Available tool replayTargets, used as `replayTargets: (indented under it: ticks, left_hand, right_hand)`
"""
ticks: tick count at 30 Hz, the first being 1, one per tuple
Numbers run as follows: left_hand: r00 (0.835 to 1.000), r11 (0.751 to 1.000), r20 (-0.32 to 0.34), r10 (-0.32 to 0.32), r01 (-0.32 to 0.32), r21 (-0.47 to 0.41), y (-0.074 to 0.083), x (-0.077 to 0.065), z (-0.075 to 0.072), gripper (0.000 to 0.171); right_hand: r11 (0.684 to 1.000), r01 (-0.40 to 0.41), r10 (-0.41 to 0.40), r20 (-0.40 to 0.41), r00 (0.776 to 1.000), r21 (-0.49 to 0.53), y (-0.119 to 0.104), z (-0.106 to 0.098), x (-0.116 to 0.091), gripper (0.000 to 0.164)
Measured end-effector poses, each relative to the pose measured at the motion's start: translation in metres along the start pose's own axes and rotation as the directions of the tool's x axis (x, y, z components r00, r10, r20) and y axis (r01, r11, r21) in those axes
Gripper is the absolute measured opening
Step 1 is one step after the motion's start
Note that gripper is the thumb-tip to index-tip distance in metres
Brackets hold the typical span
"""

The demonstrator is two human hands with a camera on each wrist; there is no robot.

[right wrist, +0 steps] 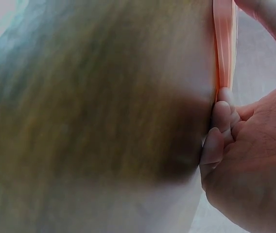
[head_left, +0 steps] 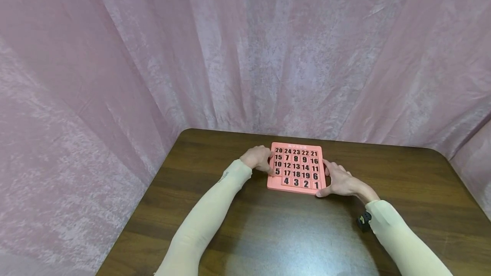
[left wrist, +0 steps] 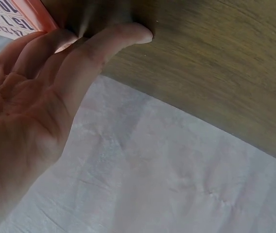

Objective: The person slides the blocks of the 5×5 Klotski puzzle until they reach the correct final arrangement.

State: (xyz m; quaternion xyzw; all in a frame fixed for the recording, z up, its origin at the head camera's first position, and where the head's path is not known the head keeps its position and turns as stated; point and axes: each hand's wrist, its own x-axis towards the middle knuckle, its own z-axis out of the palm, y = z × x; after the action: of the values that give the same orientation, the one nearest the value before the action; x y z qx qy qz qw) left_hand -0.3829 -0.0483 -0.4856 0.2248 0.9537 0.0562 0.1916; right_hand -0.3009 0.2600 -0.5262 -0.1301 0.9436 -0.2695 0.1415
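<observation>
A pink number slide puzzle (head_left: 296, 166) lies near the table's far edge, its black-numbered tiles facing up. The bare cell is at its near left corner, left of the 4 tile (head_left: 286, 181). My left hand (head_left: 259, 158) holds the puzzle's left edge, the thumb by the 5 tile (head_left: 277, 171). In the left wrist view, one finger of that hand stretches out over the wood, away from the puzzle. On the other side, my right hand (head_left: 339, 180) grips the right edge, thumb at the near right corner. The right wrist view shows curled fingers (right wrist: 220, 116) at the pink side (right wrist: 223, 48).
The brown wooden table (head_left: 215, 148) has rounded far corners. Pink velvet curtains (head_left: 268, 54) hang close behind it and on the left. A small black device (head_left: 363, 221) is at the right wrist, beside the pale sleeve (head_left: 402, 237).
</observation>
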Motion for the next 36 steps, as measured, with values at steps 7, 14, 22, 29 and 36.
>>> replayTargets:
  ticks: [7,14,22,29,36]
  left_hand:
    - [0.998,0.997,0.030,0.048,-0.049,0.059,0.000,-0.001,-0.001,0.057]
    - [0.996,0.995,0.067,0.054,-0.059,0.080,0.000,-0.002,-0.002,0.065]
    - [0.998,0.994,0.019,0.054,-0.055,0.096,-0.001,-0.004,0.000,0.064]
    - [0.999,0.996,0.022,0.039,-0.040,0.074,-0.003,-0.003,0.000,0.068]
    - [0.998,0.996,0.035,0.050,-0.052,0.073,-0.002,-0.004,0.001,0.069]
  right_hand:
    - [0.986,0.018,-0.024,0.037,0.999,0.165,0.008,-0.005,-0.002,0.112]
    - [0.978,0.029,-0.036,0.027,0.999,0.208,0.009,-0.006,-0.002,0.105]
    - [0.995,-0.013,0.015,-0.012,1.000,0.095,0.004,0.000,0.001,0.107]
    - [0.997,-0.067,0.068,-0.050,0.996,0.029,-0.006,0.008,0.004,0.113]
    - [0.993,-0.098,0.099,-0.019,0.995,0.070,-0.009,0.004,0.001,0.115]
